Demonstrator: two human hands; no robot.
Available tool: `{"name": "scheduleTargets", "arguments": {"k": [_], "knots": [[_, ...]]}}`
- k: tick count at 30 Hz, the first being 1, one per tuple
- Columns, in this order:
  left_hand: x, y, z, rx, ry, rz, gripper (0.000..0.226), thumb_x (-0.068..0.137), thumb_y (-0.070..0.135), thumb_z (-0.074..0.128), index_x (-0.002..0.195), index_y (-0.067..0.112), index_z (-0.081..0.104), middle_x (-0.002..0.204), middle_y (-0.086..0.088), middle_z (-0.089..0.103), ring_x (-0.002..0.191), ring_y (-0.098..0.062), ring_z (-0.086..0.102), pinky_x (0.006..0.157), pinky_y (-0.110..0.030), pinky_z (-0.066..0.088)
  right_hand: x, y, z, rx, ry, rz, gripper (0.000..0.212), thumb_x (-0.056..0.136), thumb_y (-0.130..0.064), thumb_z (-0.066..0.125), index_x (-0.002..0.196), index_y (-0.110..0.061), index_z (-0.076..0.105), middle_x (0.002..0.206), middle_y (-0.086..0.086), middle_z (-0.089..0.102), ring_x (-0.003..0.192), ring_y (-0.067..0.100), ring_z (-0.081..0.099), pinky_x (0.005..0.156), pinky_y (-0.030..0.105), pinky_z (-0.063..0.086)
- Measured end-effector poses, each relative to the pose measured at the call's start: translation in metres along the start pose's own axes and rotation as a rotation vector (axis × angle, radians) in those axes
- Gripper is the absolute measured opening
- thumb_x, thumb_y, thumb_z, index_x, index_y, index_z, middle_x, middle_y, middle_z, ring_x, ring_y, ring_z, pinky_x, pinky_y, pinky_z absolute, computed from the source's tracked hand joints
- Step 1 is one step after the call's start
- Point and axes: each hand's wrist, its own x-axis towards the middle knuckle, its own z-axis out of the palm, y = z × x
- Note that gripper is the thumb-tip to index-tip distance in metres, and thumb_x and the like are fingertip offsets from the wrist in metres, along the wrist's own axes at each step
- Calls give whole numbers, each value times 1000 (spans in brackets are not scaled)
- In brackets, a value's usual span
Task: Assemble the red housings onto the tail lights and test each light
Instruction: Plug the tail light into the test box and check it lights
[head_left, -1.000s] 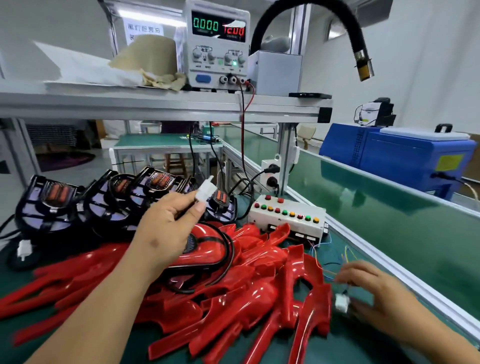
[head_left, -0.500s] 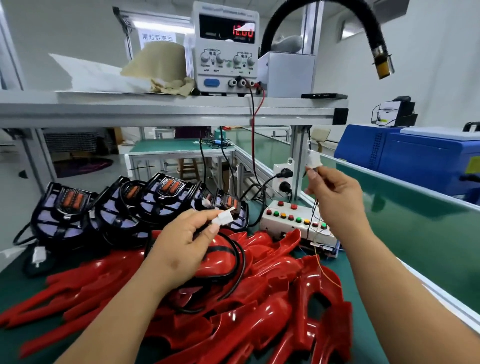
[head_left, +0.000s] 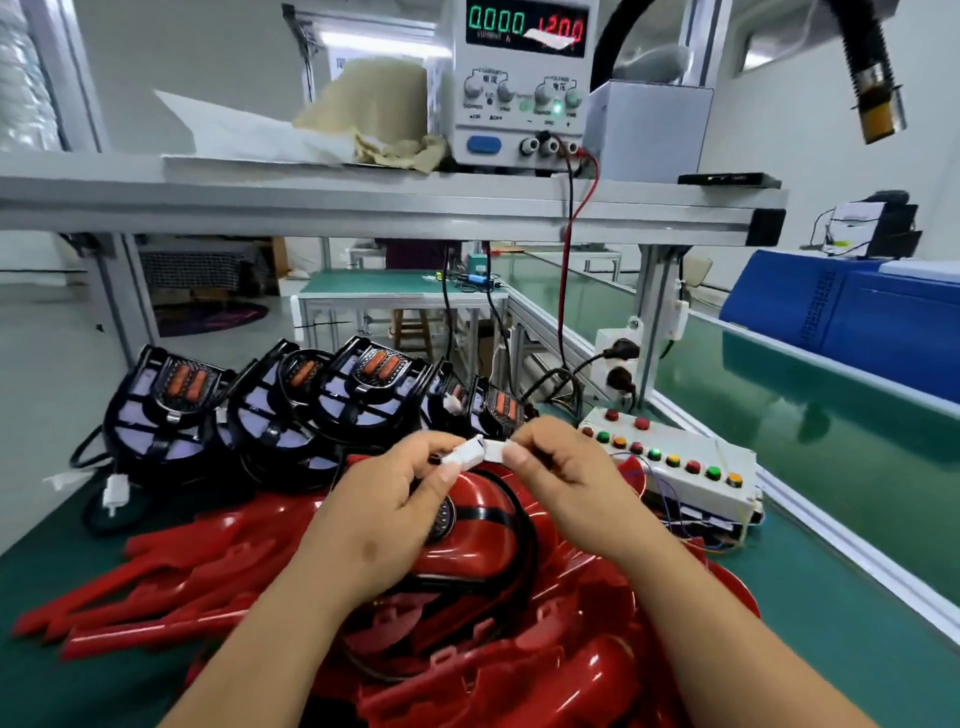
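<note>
The left grip (head_left: 387, 512) and right grip (head_left: 571, 488) cover the joint between the two white connectors (head_left: 479, 451), so whether these are mated cannot be told, both forearms hide much of the red housings (head_left: 166, 574), and the top edge cuts off the power supply (head_left: 519, 104).

Front: red housings (head_left: 208, 582) heaped across the bench.
Rear left: tail lights (head_left: 291, 410) standing in a row.
Right: button box (head_left: 680, 467); open green mat (head_left: 831, 649) beside it.
Overhead: shelf (head_left: 363, 208).
</note>
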Motion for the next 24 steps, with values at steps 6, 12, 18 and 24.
{"name": "scheduleTargets", "arguments": {"k": [6, 12, 18, 24], "knots": [[6, 5, -6, -38, -46, 30, 28, 99, 30, 53, 97, 55, 66, 99, 26, 65, 94, 1, 62, 84, -40, 56, -3, 2, -5, 26, 41, -54, 8, 95, -16, 60, 88, -13, 62, 83, -2, 51, 77, 2, 47, 73, 13, 35], [3, 12, -6, 163, -57, 144, 57, 100, 30, 41, 125, 80, 28, 90, 18, 57, 89, 0, 56, 78, -29, 54, -6, 5, -4, -29, 128, -133, 12, 90, -23, 63, 88, -12, 68, 81, -9, 50, 73, 0, 48, 68, 10, 35], [0, 19, -7, 386, -48, 127, 70, 94, 17, 42, 120, 80, 27, 89, 15, 47, 83, -2, 49, 62, -19, 43, -6, 2, -1, -75, 164, -205, 14, 89, -21, 63, 89, -9, 70, 83, -15, 48, 76, 0, 49, 69, 10, 37], [1, 9, -3, 104, 53, 89, 42, 96, 30, 49, 132, 52, 44, 94, 29, 61, 88, 0, 62, 80, -35, 55, -8, 3, -4, -64, 147, -153, 7, 90, -17, 67, 90, -11, 69, 84, -10, 50, 77, 3, 50, 70, 12, 38]]}}
